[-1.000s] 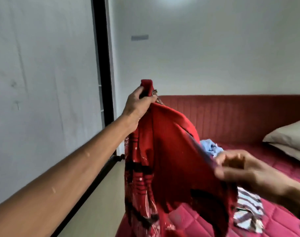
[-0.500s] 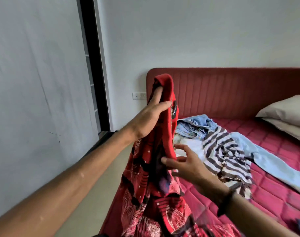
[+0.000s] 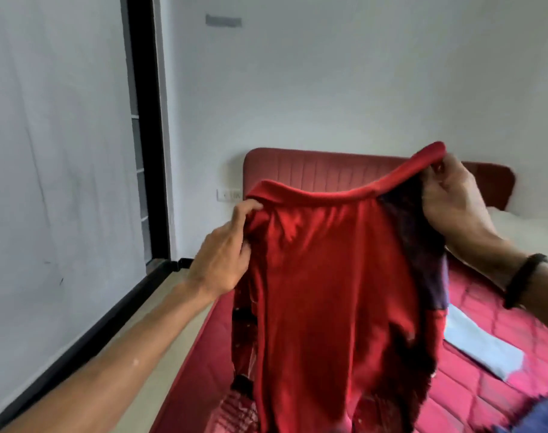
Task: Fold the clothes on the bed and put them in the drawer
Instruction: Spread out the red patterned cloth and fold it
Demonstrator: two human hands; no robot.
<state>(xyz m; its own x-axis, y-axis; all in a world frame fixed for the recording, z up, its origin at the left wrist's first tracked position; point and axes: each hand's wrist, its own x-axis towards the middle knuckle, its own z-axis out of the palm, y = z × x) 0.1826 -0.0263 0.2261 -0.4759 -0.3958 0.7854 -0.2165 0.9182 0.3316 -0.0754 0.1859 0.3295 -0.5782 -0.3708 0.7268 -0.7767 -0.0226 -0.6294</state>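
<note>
Left hand: my left hand [image 3: 219, 264] has its fingers curled into the fabric at one end of the waistband, pinching it so that corner cannot slip.
Right hand: my right hand [image 3: 454, 198] grips the other end of the waistband, held a little higher, with a dark wristband [image 3: 522, 279] on the wrist.
Red garment: the red garment [image 3: 335, 292] hangs between my two hands in the air, over the bed's left edge. I hold it by its top band so that its own weight pulls the cloth flat and I can see its shape before I fold it. The lower part shows a dark pattern and is blurred.
Bed: the bed [image 3: 485, 385] has a red quilted cover and a red headboard [image 3: 313, 170] against the far wall.
Other clothes: a pale blue piece [image 3: 482, 348] lies flat on the cover behind the red garment, near my right forearm. Something blue shows at the lower right corner of the view, too blurred to name.
Pillow: a white pillow [image 3: 529, 226] lies at the head end, by the right side.
Drawer: I see none in this view.
Stage: I judge the folding of this piece not yet begun. It is only spread out.
</note>
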